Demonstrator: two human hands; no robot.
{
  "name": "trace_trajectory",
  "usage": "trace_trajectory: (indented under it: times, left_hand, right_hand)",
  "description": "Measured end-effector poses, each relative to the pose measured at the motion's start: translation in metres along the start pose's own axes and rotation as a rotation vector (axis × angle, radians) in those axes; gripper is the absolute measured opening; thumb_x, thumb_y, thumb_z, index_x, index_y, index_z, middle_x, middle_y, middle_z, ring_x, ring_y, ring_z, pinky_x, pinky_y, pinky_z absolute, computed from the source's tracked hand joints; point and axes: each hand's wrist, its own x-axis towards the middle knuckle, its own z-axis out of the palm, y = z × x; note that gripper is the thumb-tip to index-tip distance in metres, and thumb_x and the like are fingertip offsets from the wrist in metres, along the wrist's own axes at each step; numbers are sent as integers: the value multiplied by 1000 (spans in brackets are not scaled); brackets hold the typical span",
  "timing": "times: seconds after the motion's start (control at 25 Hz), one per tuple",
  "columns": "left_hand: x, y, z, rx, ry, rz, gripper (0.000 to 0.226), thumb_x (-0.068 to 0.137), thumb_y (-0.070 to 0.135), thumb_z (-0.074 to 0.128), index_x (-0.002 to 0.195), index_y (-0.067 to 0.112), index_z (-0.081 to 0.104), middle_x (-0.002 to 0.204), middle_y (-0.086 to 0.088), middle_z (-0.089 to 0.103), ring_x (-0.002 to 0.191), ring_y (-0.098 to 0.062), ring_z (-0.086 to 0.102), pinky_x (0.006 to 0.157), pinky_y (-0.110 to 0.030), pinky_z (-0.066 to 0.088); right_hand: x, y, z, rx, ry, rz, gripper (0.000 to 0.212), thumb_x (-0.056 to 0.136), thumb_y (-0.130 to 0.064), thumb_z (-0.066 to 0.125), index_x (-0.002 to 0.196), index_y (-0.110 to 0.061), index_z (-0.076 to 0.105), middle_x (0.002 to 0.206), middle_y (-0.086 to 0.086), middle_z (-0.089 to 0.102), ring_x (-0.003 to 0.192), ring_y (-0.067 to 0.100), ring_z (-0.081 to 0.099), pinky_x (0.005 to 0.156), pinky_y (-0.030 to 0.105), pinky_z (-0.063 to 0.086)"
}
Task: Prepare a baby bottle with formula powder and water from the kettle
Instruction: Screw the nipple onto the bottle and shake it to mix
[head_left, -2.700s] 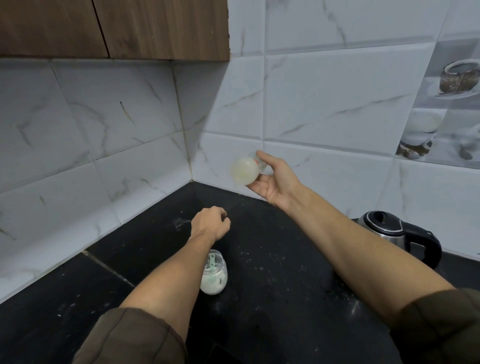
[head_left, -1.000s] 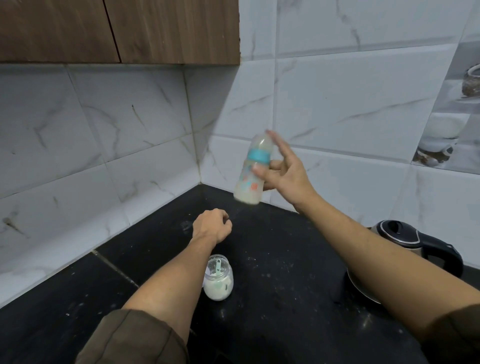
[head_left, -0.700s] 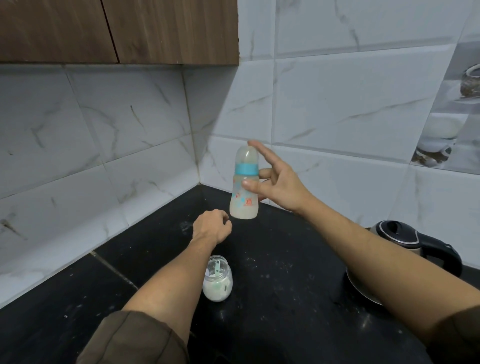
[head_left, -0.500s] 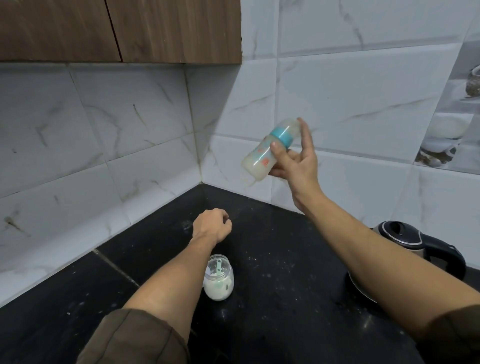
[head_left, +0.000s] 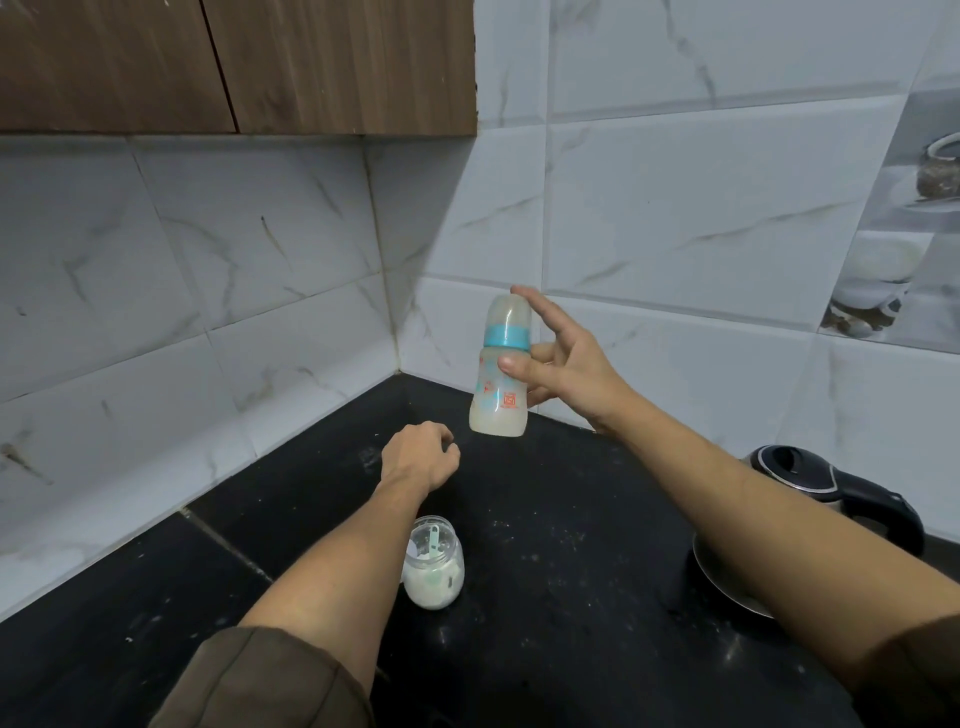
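Observation:
My right hand (head_left: 566, 366) holds a baby bottle (head_left: 500, 387) upright in the air above the black counter (head_left: 571, 597). The bottle has a blue collar, a clear cap and milky liquid inside; my thumb presses its side and my index finger rests on the cap. My left hand (head_left: 418, 457) rests loosely curled on the counter with nothing in it, just left of and below the bottle. An open glass jar of white formula powder (head_left: 434, 569) with a pale green scoop inside stands on the counter beside my left forearm.
A steel kettle (head_left: 831, 499) with a black lid and handle stands at the right, partly behind my right arm. White marbled tile walls (head_left: 208, 291) meet in a corner behind the counter. A wooden cabinet (head_left: 234, 67) hangs above at the left.
The bottle swung from tilted and raised half a second ago back to upright and lower. My left hand and the jar stayed where they were.

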Motion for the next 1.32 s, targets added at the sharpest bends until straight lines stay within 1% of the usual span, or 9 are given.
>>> trace_trajectory:
  times: [0.08, 0.2, 0.32, 0.44, 0.6, 0.8, 1.0, 1.2, 1.32]
  left_hand:
    - [0, 0, 0, -4, 14, 10, 34, 102, 36, 58, 132, 25, 67, 119, -1, 74, 109, -21, 68, 89, -36, 54]
    - [-1, -2, 0, 3, 17, 2, 34, 102, 36, 57, 132, 26, 68, 118, -1, 74, 109, -22, 68, 89, -35, 54]
    - [-1, 0, 0, 6, -1, 0, 33, 102, 36, 57, 132, 24, 68, 116, -1, 74, 107, -21, 68, 87, -35, 55]
    - [-5, 7, -2, 30, 3, 4, 30, 102, 37, 57, 126, 21, 69, 106, -1, 72, 104, -23, 68, 82, -34, 53]
    - [-6, 0, -1, 14, 4, 1, 32, 101, 38, 58, 129, 27, 70, 117, -1, 74, 108, -23, 69, 90, -36, 57]
    - [-9, 0, -3, 13, -9, -11, 28, 101, 36, 58, 122, 22, 70, 100, 0, 71, 94, -21, 67, 85, -37, 58]
    - [-12, -1, -3, 11, 15, 1, 32, 100, 36, 57, 128, 26, 70, 117, -2, 74, 109, -25, 68, 90, -37, 55]
    - [-15, 3, -4, 24, 0, -9, 26, 99, 35, 58, 116, 20, 71, 105, -4, 74, 100, -26, 69, 83, -37, 55]
    - [-17, 3, -4, 25, 17, -3, 29, 98, 36, 57, 121, 25, 72, 111, -3, 75, 105, -27, 69, 87, -37, 55]
  right_hand:
    - [2, 5, -1, 119, 142, 46, 79, 94, -19, 76, 158, -38, 34, 119, 15, 76, 92, 31, 79, 73, 44, 65]
    - [15, 7, -4, 542, 404, 156, 65, 97, -30, 74, 153, -28, 43, 131, 16, 69, 95, 33, 79, 76, 42, 64]
    - [10, 1, 2, 521, 130, 301, 43, 97, -31, 70, 136, -20, 55, 112, 12, 72, 81, 26, 78, 66, 35, 65]
    - [2, 0, 5, 312, -154, 291, 52, 95, -33, 71, 143, -27, 53, 113, 14, 75, 81, 29, 76, 65, 35, 66]
    - [11, 3, 6, 512, 188, 310, 43, 99, -32, 69, 139, -21, 54, 119, 18, 73, 85, 30, 79, 68, 37, 66]
    - [1, 7, 8, 294, -124, 299, 54, 97, -33, 71, 147, -28, 51, 121, 16, 74, 87, 31, 77, 68, 38, 67]
    - [10, 7, 9, 510, 264, 256, 48, 99, -30, 70, 143, -21, 52, 130, 18, 69, 94, 32, 79, 74, 42, 65]
    - [-7, -3, 14, 226, -130, 298, 65, 91, -31, 75, 149, -36, 46, 118, 16, 75, 81, 29, 79, 61, 34, 64]
    - [-4, -3, 12, 328, 57, 241, 64, 95, -28, 73, 152, -32, 45, 126, 18, 72, 81, 29, 79, 62, 36, 64]
